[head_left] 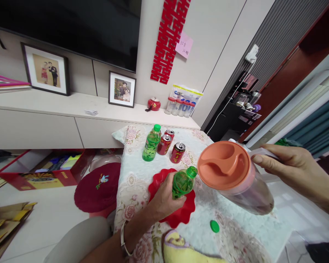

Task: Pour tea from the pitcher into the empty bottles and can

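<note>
My left hand point(164, 201) is closed round a green bottle point(182, 185) whose mouth is uncapped, over a red scalloped plate point(185, 215). With my right hand point(287, 164) I grip the handle of a clear pitcher point(252, 193). The pitcher is tilted, its orange lid point(224, 164) close to the bottle's mouth, and brownish liquid lies inside it. No stream of liquid shows between them. A green cap point(214, 226) rests on the tablecloth in front of the pitcher. Behind the plate stand a capped green bottle point(151, 143) and several red cans point(177, 152).
A yellow towel point(186, 254) lies at the table's near edge. The floral tablecloth point(131, 179) covers the table. Beyond it, a white cabinet point(98, 120) holds picture frames, a red pot point(154, 104) and lidded jars point(178, 107). A dark red stool point(98, 188) stands left.
</note>
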